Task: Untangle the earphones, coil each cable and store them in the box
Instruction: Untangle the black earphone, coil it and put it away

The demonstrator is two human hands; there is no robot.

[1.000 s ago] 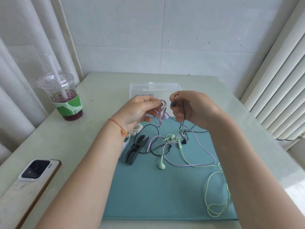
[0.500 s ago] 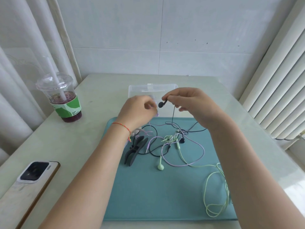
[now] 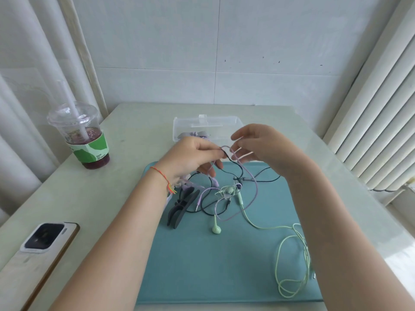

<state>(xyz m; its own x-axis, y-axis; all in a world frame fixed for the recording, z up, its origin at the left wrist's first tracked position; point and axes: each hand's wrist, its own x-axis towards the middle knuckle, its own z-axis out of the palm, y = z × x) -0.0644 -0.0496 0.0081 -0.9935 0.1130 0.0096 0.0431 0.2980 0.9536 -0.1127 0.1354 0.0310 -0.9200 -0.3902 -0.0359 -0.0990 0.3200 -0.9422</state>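
Three earphone cables lie tangled on the teal mat (image 3: 202,265): a purple cable (image 3: 254,196), a black cable (image 3: 265,180) and a green cable (image 3: 280,254) with its green earbud (image 3: 216,230). My left hand (image 3: 190,159) pinches the purple and black cables above the mat. My right hand (image 3: 265,144) hovers beside it with fingers spread and a purple loop over its fingertips. The clear plastic box (image 3: 229,122) stands behind my hands and holds some purple parts.
A dark cable clip (image 3: 182,209) lies on the mat's left side with pale purple clips beside it. A lidded drink cup (image 3: 83,138) with a straw stands at the left. A phone (image 3: 45,239) lies at the near left. Curtains hang left, a radiator right.
My right hand has let go of the black earbud and opened its fingers. A purple loop now hangs between my two hands, and both have shifted slightly lower.
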